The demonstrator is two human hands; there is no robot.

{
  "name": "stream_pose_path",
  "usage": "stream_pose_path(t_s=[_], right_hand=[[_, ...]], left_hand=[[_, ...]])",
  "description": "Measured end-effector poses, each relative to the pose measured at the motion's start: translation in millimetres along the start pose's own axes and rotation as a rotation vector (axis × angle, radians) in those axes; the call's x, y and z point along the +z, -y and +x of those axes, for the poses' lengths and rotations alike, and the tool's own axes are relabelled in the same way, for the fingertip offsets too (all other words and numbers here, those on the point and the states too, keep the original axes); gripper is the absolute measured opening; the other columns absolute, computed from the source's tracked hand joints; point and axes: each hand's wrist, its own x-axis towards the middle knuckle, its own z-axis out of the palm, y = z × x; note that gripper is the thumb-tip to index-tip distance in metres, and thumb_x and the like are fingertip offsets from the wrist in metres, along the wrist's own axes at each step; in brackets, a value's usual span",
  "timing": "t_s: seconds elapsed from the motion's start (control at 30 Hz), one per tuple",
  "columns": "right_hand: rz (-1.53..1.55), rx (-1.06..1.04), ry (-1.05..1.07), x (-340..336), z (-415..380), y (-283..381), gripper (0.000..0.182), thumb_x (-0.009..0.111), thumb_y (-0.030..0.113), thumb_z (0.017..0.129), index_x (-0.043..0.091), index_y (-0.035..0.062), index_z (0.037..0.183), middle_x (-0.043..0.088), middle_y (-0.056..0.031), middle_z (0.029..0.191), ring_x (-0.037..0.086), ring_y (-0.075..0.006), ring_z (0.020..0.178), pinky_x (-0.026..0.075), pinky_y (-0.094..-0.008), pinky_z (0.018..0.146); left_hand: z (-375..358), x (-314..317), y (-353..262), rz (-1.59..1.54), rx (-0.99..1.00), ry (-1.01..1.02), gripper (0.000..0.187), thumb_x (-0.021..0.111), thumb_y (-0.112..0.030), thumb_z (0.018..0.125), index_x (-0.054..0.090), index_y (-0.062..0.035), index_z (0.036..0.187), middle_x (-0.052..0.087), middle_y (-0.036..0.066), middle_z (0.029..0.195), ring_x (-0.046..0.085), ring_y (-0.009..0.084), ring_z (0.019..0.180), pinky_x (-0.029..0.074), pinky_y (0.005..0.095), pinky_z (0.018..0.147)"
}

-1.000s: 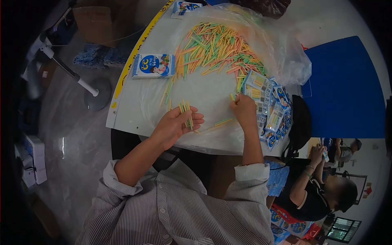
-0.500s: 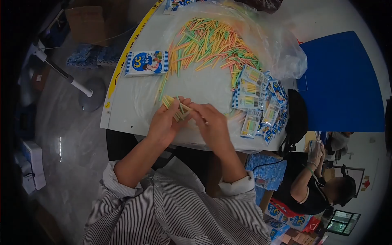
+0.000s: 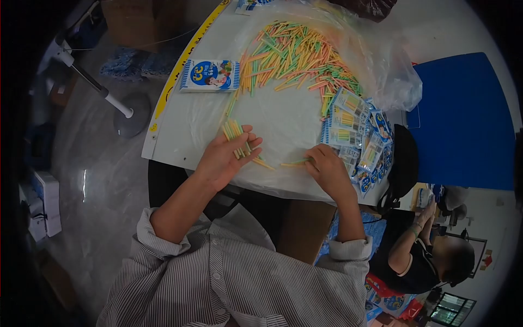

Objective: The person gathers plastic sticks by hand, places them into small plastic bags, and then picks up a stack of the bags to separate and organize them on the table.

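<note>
A glossy grey floor [image 3: 87, 218] spreads along the left, catching a thin bright streak of light. On it stands a pale pole [image 3: 97, 84] rising from a round grey base [image 3: 132, 117], with a cardboard box [image 3: 131, 24] beyond. The white surface [image 3: 169, 125] carries a yellow printed strip [image 3: 177, 73] along its left edge. A large blue panel [image 3: 463, 122] fills the right side. Below it, a pale wall [image 3: 498, 220] bears a small red decoration [image 3: 487, 260], and a dark-framed window [image 3: 452, 310] glows greenish, tilted in view.
</note>
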Motion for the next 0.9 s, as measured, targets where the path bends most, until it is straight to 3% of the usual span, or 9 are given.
stream_pose_path(t_s=[0.23, 0.43, 0.53, 0.6, 0.9], right_hand=[[-0.028, -0.002, -0.056, 0.9, 4.1, 5.3, 0.014, 0.058, 0.003, 0.069, 0.053, 0.0022, 0.082, 0.051, -0.0095, 0.078, 0.053, -0.0267, 0.071, 0.045, -0.0336, 0.062], [0.232, 0.018, 0.019, 5.8, 3.5, 25.6, 0.012, 0.058, 0.003, 0.070, 0.054, 0.0014, 0.081, 0.051, -0.0104, 0.074, 0.055, -0.0260, 0.064, 0.045, -0.0326, 0.057], [0.135, -0.055, 0.072, 8.5, 5.1, 26.8, 0.012, 0.059, 0.005, 0.071, 0.055, 0.0011, 0.081, 0.051, -0.0110, 0.074, 0.056, -0.0258, 0.064, 0.045, -0.0326, 0.056], [0.161, 0.020, 0.097, 9.4, 6.6, 30.8, 0.012, 0.060, 0.006, 0.071, 0.055, 0.0008, 0.081, 0.051, -0.0115, 0.074, 0.056, -0.0260, 0.062, 0.045, -0.0329, 0.056], [0.052, -0.008, 0.060, 15.2, 17.3, 37.1, 0.012, 0.059, 0.006, 0.072, 0.052, -0.0008, 0.079, 0.052, -0.0123, 0.074, 0.055, -0.0249, 0.060, 0.045, -0.0312, 0.055]], left_hand=[[-12.3, 4.2, 14.3, 0.321, -0.199, 0.160, 0.023, 0.039, -0.014, 0.088, 0.045, 0.0012, 0.104, 0.051, 0.013, 0.103, 0.052, 0.0222, 0.098, 0.043, 0.0324, 0.085], [-16.9, 4.0, 15.9, 0.532, -0.305, 0.213, 0.024, 0.037, -0.015, 0.088, 0.046, 0.0011, 0.104, 0.050, 0.013, 0.105, 0.051, 0.0202, 0.099, 0.043, 0.0308, 0.084], [-17.9, -1.3, 15.7, 0.528, -0.305, 0.254, 0.025, 0.035, -0.016, 0.089, 0.046, 0.0009, 0.104, 0.050, 0.012, 0.105, 0.052, 0.0200, 0.098, 0.043, 0.0310, 0.084], [-17.5, -2.2, 17.3, 0.539, -0.297, 0.247, 0.026, 0.034, -0.016, 0.089, 0.046, 0.0007, 0.104, 0.050, 0.012, 0.105, 0.052, 0.0200, 0.098, 0.043, 0.0310, 0.084], [-21.9, -4.7, 18.7, 0.579, -0.293, 0.222, 0.026, 0.034, -0.014, 0.087, 0.044, -0.0002, 0.107, 0.049, 0.012, 0.107, 0.053, 0.0200, 0.095, 0.043, 0.0309, 0.082]])
